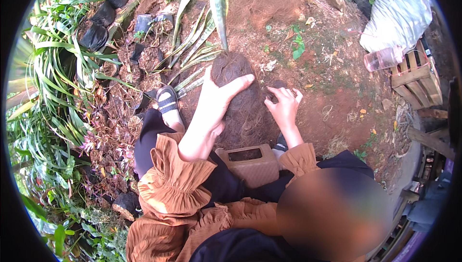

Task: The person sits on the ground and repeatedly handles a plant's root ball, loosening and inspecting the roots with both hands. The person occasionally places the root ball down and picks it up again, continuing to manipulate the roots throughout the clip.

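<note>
My left hand (216, 96) grips a ball of brown fibre (231, 65), thumb across its near side and fingers around its left. A tall snake plant leaf (218, 9) with yellow edges rises from the top of the ball. Under and in front of the ball lies a heap of brown fibre (245, 121). To the right, my right hand (285, 105) is held with its fingers bent beside a small dark clump of fibre (278, 84). Whether its thumb and forefinger pinch any strands is too fine to tell.
A brown woven-pattern box (252, 166) with a rectangular opening stands between my legs. Cut snake plant leaves (196, 40) lie beyond my left foot. Loose fibre (267, 3) is spread ahead. At right are a wooden crate (417, 76), a pink bottle (383, 58) and a white sack (397, 14).
</note>
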